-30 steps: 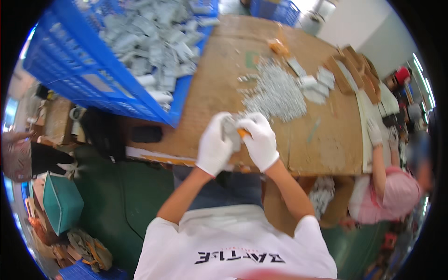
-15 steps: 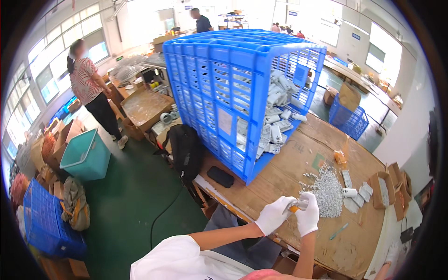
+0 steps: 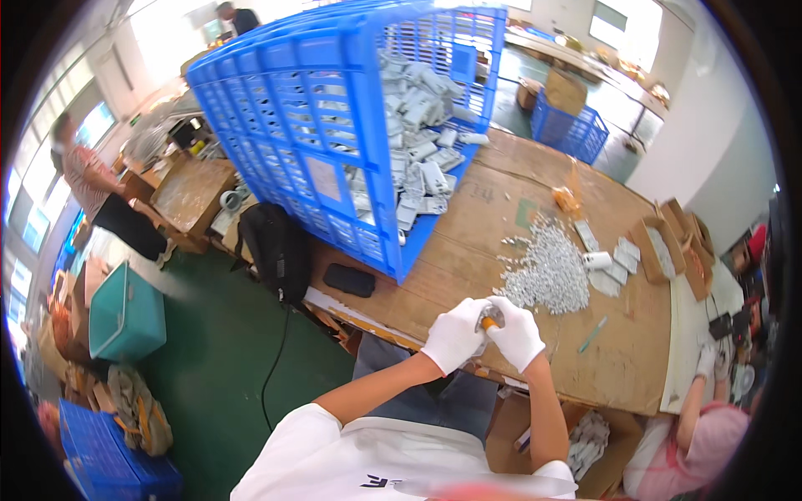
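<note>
Both my hands wear white gloves and meet above the table's front edge. My left hand [image 3: 455,336] has its fingers closed round a small greyish part [image 3: 483,312]; the kind is too small to make out. My right hand [image 3: 519,336] is closed against the same part from the other side. A short orange piece [image 3: 491,322] shows between the hands by the right thumb; whether it is separate or worn on the thumb cannot be told. Just beyond lies a heap of small grey-white pieces [image 3: 547,271] on the cardboard-covered table [image 3: 468,242].
A large blue crate [image 3: 288,150] on its side holds many white housings [image 3: 422,171]. A black pouch [image 3: 349,280] and a black backpack [image 3: 276,250] lie left. Rightward are a teal pen-like tool [image 3: 593,334], small cartons [image 3: 660,250] and a co-worker's gloved hands [image 3: 707,361].
My view has swung right and down, so the crate and table sit further left and higher. My hands stay together on the small part. More of the co-worker at the right shows.
</note>
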Demonstrator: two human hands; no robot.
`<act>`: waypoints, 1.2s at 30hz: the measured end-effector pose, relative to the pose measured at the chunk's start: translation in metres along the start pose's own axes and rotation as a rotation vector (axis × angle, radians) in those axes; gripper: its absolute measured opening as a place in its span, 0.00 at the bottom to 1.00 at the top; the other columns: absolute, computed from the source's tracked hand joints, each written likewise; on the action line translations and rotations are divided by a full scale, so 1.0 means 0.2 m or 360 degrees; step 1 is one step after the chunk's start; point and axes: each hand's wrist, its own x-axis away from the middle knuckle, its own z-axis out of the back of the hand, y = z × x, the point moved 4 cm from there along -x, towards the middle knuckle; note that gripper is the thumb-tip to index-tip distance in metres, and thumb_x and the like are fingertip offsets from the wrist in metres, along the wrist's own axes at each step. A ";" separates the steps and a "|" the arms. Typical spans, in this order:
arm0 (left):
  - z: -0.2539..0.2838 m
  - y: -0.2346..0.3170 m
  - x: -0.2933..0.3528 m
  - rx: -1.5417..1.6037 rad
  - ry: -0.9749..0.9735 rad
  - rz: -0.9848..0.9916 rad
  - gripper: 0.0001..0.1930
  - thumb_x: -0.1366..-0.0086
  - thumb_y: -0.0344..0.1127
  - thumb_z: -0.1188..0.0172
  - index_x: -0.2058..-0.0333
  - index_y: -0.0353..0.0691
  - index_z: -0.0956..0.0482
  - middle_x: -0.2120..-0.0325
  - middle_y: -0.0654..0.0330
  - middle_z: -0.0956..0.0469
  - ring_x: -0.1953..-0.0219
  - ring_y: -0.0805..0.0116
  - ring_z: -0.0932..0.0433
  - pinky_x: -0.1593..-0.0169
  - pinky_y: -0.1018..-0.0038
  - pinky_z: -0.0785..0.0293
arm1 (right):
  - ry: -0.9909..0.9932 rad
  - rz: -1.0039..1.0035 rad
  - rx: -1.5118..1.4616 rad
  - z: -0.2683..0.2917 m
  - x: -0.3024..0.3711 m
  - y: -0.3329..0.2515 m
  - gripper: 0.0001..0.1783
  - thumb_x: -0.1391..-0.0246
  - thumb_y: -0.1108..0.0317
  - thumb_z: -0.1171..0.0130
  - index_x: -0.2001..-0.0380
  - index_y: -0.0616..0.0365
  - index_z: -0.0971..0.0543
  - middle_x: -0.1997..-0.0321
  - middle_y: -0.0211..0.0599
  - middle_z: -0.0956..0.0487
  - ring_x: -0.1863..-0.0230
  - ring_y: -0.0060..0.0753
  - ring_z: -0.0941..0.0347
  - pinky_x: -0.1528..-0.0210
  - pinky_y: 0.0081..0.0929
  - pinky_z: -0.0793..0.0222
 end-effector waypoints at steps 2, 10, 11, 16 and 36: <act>0.00 0.01 0.00 -0.0024 -0.0118 0.0001 0.17 0.45 0.31 0.35 0.55 0.45 0.21 0.62 0.53 0.20 0.61 0.48 0.19 0.59 0.60 0.21 | -0.0140 -0.0064 0.0051 0.01 -0.01 0.00 0.23 0.51 0.75 0.37 0.49 0.58 0.23 0.62 0.51 0.17 0.59 0.50 0.18 0.56 0.36 0.23; 0.01 -0.04 -0.01 -0.0164 -0.0263 0.0021 0.13 0.42 0.35 0.36 0.57 0.44 0.23 0.60 0.52 0.20 0.62 0.44 0.19 0.59 0.54 0.22 | -0.0164 -0.0094 -0.0029 -0.06 0.00 0.02 0.26 0.50 0.74 0.35 0.46 0.56 0.25 0.60 0.53 0.17 0.58 0.53 0.18 0.55 0.37 0.23; 0.02 -0.05 -0.01 -0.0154 -0.0242 0.0031 0.14 0.42 0.35 0.36 0.57 0.44 0.23 0.60 0.51 0.21 0.62 0.44 0.19 0.59 0.54 0.22 | -0.0065 -0.0090 -0.0091 -0.06 0.00 0.02 0.26 0.49 0.72 0.35 0.45 0.55 0.26 0.59 0.55 0.18 0.57 0.56 0.19 0.55 0.39 0.23; -0.01 -0.09 -0.01 -0.0097 -0.0232 -0.0021 0.17 0.43 0.36 0.35 0.54 0.44 0.22 0.63 0.53 0.21 0.60 0.49 0.19 0.59 0.60 0.21 | 0.0021 -0.0254 -0.0657 -0.13 0.01 0.17 0.19 0.50 0.76 0.37 0.52 0.62 0.21 0.62 0.45 0.16 0.60 0.33 0.18 0.55 0.29 0.24; 0.13 0.03 -0.15 0.0230 0.0199 -0.0007 0.06 0.44 0.22 0.39 0.67 0.37 0.21 0.72 0.54 0.21 0.71 0.60 0.19 0.65 0.69 0.23 | 0.0612 0.0161 -0.0315 -0.02 0.05 -0.12 0.20 0.51 0.80 0.40 0.52 0.59 0.22 0.59 0.49 0.20 0.58 0.51 0.20 0.56 0.34 0.24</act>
